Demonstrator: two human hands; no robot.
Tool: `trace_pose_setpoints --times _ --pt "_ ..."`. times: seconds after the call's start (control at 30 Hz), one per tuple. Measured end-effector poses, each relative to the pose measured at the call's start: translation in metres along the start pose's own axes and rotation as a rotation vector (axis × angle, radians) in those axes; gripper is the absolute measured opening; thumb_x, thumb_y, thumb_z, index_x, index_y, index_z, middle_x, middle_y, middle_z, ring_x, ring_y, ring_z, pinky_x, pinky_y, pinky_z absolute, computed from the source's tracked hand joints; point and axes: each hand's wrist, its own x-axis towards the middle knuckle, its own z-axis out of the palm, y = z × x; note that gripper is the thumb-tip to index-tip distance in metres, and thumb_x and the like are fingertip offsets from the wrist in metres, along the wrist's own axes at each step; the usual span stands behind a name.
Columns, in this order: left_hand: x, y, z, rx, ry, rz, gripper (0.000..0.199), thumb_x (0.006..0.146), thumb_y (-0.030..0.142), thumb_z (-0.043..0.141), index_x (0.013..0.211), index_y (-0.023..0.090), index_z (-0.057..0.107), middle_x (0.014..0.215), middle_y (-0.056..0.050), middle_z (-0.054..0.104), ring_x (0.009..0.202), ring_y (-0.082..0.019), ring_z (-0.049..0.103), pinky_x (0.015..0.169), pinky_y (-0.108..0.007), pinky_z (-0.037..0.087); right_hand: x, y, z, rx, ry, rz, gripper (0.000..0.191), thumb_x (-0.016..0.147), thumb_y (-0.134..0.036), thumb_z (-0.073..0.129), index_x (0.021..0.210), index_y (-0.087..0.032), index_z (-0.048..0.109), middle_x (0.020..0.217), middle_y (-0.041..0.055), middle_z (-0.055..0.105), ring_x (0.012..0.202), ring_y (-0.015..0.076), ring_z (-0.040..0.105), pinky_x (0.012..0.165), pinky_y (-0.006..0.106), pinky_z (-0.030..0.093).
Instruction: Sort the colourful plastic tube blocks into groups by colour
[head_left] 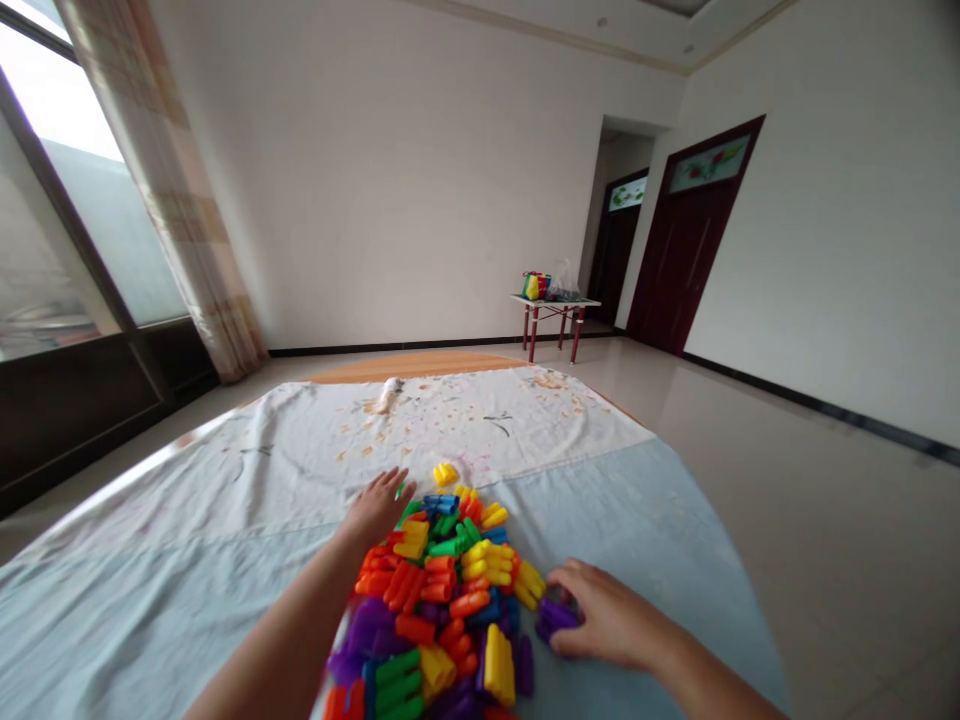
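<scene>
A heap of colourful plastic building blocks [439, 580], in tube-like shapes of red, orange, yellow, green, blue and purple, lies on the cloth in front of me. My left hand [381, 500] is at the heap's far left edge, palm down with fingers stretched and slightly apart. A bit of green plastic shows beside its fingertips. On the right side of the heap, my right hand [596, 612] has its thumb and fingers curled around a purple building block [555, 620]. A yellow block [530, 584] lies just left of those fingers.
A white flowered cloth and a light blue cloth [622, 520] cover the table, whose wooden edge [427, 366] shows at the far side. A single yellow block [445, 473] lies beyond the heap. Farther back, a small table [592, 301] bears a colourful bag and a clear plastic bag.
</scene>
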Motion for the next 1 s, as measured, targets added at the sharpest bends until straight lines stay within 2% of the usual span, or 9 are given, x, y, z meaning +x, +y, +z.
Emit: trace_pose_setpoints --times 0.13,0.27,0.43,0.5,0.63,0.73,0.83,0.9,1.0 --pt "-0.001 -0.004 -0.005 0.008 -0.052 -0.022 0.042 0.085 0.043 0.034 0.096 0.022 0.067 0.110 -0.006 0.064 0.104 -0.024 0.057 0.094 -0.036 0.040 0.023 -0.015 0.012 0.022 0.055 -0.054 0.029 0.065 -0.024 0.057 0.093 -0.020 0.060 0.092 0.0063 0.062 0.088 0.0210 0.057 0.075 0.026 0.040" --pt "-0.023 -0.014 -0.036 0.003 -0.035 -0.072 0.047 0.084 0.049 0.027 0.092 0.026 0.068 0.099 -0.003 0.068 0.099 -0.022 0.060 0.092 -0.031 0.042 0.055 -0.033 0.015 0.066 0.037 -0.142 0.036 0.062 -0.019 0.057 0.097 -0.016 0.061 0.095 0.0074 0.062 0.087 0.0207 0.057 0.073 0.025 0.042" --pt "-0.090 -0.050 -0.067 -0.027 0.107 -0.233 0.056 0.080 0.053 0.026 0.108 0.019 0.062 0.115 -0.005 0.062 0.111 -0.023 0.053 0.098 -0.032 0.039 0.083 -0.043 -0.001 0.259 -0.219 -0.368 0.026 0.067 -0.027 0.062 0.090 -0.017 0.064 0.078 -0.0007 0.063 0.070 0.0138 0.056 0.060 0.020 0.041" --pt "-0.119 -0.067 -0.065 -0.056 0.197 -0.321 0.055 0.079 0.054 0.026 0.105 0.021 0.062 0.113 -0.004 0.063 0.112 -0.023 0.053 0.097 -0.033 0.041 0.100 -0.042 -0.010 0.374 -0.226 -0.362 0.030 0.070 -0.032 0.061 0.096 -0.016 0.064 0.079 -0.0010 0.064 0.069 0.0128 0.057 0.058 0.019 0.041" --pt "-0.158 -0.088 -0.043 -0.091 0.252 -0.404 0.052 0.080 0.052 0.027 0.104 0.022 0.062 0.110 -0.004 0.065 0.109 -0.024 0.055 0.097 -0.035 0.041 0.148 -0.041 -0.015 0.363 -0.060 -0.301 0.035 0.075 -0.040 0.059 0.096 -0.013 0.065 0.085 0.0016 0.067 0.077 0.0153 0.061 0.064 0.022 0.045" --pt "-0.169 -0.094 -0.025 -0.055 0.239 -0.377 0.051 0.080 0.049 0.026 0.102 0.020 0.062 0.110 -0.006 0.065 0.107 -0.023 0.055 0.098 -0.036 0.040 0.183 -0.047 -0.005 0.241 0.092 -0.252 0.037 0.071 -0.040 0.063 0.097 -0.014 0.066 0.093 0.0048 0.067 0.090 0.0204 0.060 0.079 0.029 0.046" --pt "-0.172 -0.096 -0.014 0.048 0.221 -0.271 0.050 0.081 0.047 0.027 0.105 0.019 0.061 0.114 -0.006 0.062 0.110 -0.022 0.052 0.100 -0.040 0.037 0.206 -0.055 0.010 0.203 0.166 -0.247 0.043 0.069 -0.039 0.066 0.106 -0.016 0.064 0.115 0.0099 0.060 0.112 0.0260 0.050 0.098 0.037 0.035" --pt "-0.173 -0.095 -0.011 0.100 0.224 -0.254 0.049 0.083 0.045 0.025 0.108 0.020 0.059 0.117 -0.006 0.060 0.112 -0.022 0.050 0.100 -0.040 0.036 0.212 -0.061 0.018 0.198 0.164 -0.269 0.046 0.071 -0.041 0.065 0.110 -0.016 0.062 0.121 0.0114 0.057 0.119 0.0269 0.045 0.103 0.038 0.030" --pt "-0.175 -0.093 -0.012 0.142 0.225 -0.238 0.048 0.085 0.042 0.023 0.111 0.020 0.058 0.118 -0.006 0.060 0.112 -0.020 0.050 0.098 -0.039 0.038 0.209 -0.071 0.023 0.215 0.092 -0.338 0.049 0.075 -0.047 0.060 0.114 -0.017 0.061 0.121 0.0094 0.059 0.116 0.0246 0.050 0.101 0.036 0.034"
